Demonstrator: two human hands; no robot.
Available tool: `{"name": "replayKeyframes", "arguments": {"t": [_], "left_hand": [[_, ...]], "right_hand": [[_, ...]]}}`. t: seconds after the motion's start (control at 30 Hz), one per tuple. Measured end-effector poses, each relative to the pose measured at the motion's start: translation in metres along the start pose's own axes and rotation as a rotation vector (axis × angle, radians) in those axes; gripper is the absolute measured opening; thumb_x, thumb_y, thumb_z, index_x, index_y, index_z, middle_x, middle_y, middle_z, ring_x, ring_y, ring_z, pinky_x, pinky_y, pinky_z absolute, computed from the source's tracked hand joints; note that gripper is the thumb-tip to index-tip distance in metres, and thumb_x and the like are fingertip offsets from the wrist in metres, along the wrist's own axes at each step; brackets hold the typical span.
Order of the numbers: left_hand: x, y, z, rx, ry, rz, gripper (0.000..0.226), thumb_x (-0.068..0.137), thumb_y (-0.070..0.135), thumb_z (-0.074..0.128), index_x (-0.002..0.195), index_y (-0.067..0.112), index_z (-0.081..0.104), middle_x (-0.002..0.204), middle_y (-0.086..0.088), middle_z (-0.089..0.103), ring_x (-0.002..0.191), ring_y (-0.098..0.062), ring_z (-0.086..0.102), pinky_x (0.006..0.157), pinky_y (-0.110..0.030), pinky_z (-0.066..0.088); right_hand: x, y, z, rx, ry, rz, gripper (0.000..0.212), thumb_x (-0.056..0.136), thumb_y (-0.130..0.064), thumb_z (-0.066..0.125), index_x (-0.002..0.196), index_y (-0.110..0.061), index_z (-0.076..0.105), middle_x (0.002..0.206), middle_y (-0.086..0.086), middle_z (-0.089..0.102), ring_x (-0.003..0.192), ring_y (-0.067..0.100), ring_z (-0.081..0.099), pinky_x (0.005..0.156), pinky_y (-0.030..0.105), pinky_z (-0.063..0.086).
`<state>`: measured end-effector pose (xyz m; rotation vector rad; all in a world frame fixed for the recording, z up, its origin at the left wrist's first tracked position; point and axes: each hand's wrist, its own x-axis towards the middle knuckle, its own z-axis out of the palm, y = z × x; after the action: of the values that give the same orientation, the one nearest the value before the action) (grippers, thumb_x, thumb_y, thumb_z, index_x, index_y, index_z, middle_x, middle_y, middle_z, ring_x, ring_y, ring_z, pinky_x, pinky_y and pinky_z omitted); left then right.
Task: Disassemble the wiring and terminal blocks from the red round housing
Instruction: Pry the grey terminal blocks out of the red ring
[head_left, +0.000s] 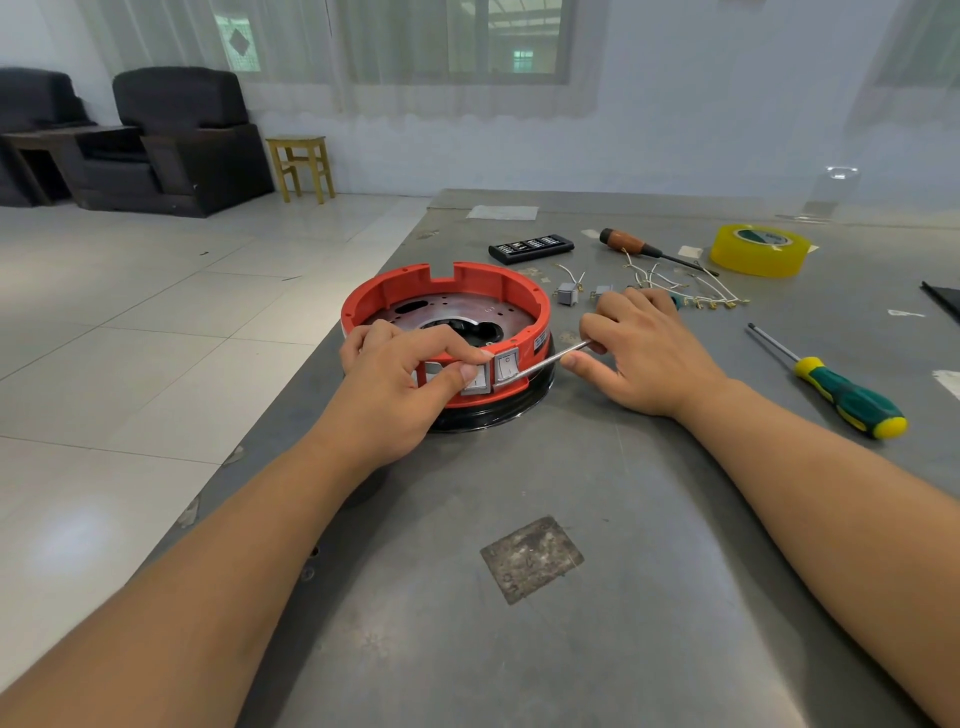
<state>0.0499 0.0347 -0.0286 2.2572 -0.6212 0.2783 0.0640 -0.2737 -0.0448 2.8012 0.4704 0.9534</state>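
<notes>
On the grey table (519, 467), near its left edge, sits the red round housing (447, 291), and we judge the job well along: loose white wires (675, 286) and small grey terminal blocks (566, 295) already lie beyond it, while two rocker switches (506, 366) remain in its front wall. Our left hand (400, 384) pinches the near rim beside them. Our right hand (644, 353) pinches a thin metal rod (550, 358), its tip at the switch's edge. Inside, the housing shows a bare metal plate.

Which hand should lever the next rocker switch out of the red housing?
Right hand: it already holds the thin metal tool, tip at the rocker switch. Left hand grips the red housing, steadying it.
</notes>
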Motion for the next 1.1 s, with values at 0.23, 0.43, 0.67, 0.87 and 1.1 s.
{"name": "replayKeyframes", "arguments": {"t": [0.23, 0.43, 0.67, 0.87, 1.1], "left_hand": [[-0.003, -0.004, -0.001, 0.027, 0.018, 0.073, 0.029, 0.102, 0.042, 0.062, 0.102, 0.07, 0.054, 0.122, 0.014, 0.058, 0.126, -0.018, 0.034, 0.111, -0.043, 0.029], [-0.003, -0.008, -0.001, 0.007, 0.02, 0.079, 0.024, 0.098, 0.05, 0.066, 0.109, 0.065, 0.051, 0.116, 0.022, 0.063, 0.128, -0.017, 0.037, 0.109, -0.041, 0.03], [-0.007, -0.006, -0.003, 0.024, 0.004, 0.097, 0.029, 0.082, 0.06, 0.069, 0.101, 0.072, 0.051, 0.113, 0.025, 0.052, 0.111, 0.0, 0.025, 0.111, -0.047, 0.032], [-0.009, -0.005, -0.002, 0.034, 0.05, 0.144, 0.041, 0.086, 0.046, 0.08, 0.114, 0.061, 0.052, 0.109, 0.033, 0.048, 0.104, 0.008, 0.025, 0.113, -0.055, 0.032], [-0.009, -0.005, -0.001, 0.018, 0.059, 0.132, 0.036, 0.088, 0.039, 0.082, 0.099, 0.062, 0.056, 0.11, 0.031, 0.048, 0.106, 0.007, 0.023, 0.115, -0.053, 0.03]], "right_hand": [[-0.014, -0.006, -0.013, -0.064, -0.03, 0.018, 0.064, 0.097, -0.076, 0.016, 0.074, -0.026, 0.049, 0.078, -0.005, 0.045, 0.076, 0.019, 0.045, 0.076, 0.035, 0.031], [-0.047, -0.021, -0.033, -0.141, -0.041, 0.139, 0.065, 0.096, -0.076, 0.015, 0.061, -0.026, 0.037, 0.063, -0.008, 0.044, 0.064, 0.021, 0.049, 0.064, 0.035, 0.036], [-0.059, -0.03, -0.046, -0.114, -0.037, 0.294, 0.068, 0.094, -0.076, 0.012, 0.055, -0.024, 0.035, 0.056, -0.009, 0.04, 0.057, 0.019, 0.041, 0.059, 0.033, 0.027], [-0.048, -0.04, -0.044, -0.107, 0.012, 0.287, 0.065, 0.095, -0.075, 0.015, 0.056, -0.026, 0.032, 0.057, -0.009, 0.042, 0.058, 0.019, 0.042, 0.062, 0.033, 0.028], [-0.038, -0.025, -0.029, -0.098, 0.021, 0.222, 0.066, 0.096, -0.075, 0.013, 0.062, -0.026, 0.043, 0.065, -0.007, 0.043, 0.068, 0.02, 0.042, 0.067, 0.035, 0.028]]}}
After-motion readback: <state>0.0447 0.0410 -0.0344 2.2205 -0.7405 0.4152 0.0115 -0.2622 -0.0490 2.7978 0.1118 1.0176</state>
